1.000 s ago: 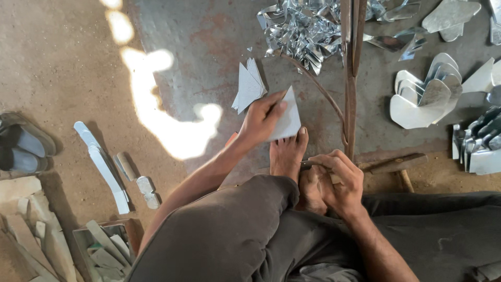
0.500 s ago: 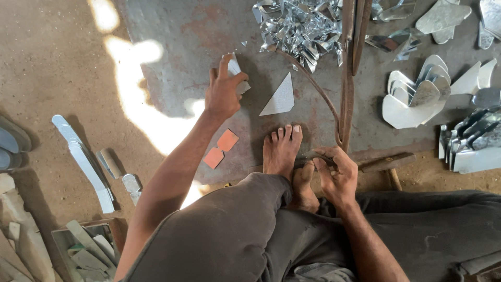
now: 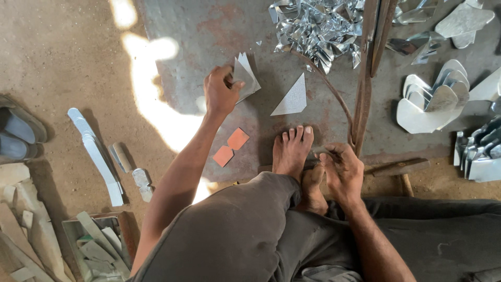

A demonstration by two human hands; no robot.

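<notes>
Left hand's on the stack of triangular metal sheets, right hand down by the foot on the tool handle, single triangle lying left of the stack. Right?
Not quite. In the head view the single triangle lies right of the stack, not left. The left hand grips the stack; the right hand rests by the foot on the tool handle.

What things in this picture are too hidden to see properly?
- Head view: how many triangular sheets the left hand grips in its metal stack; they overlap.
- What the right hand holds; its fingers and the foot cover it.
- The top of the long shears; the frame edge cuts them off.
- The sandals; the left edge cuts them off.
</notes>
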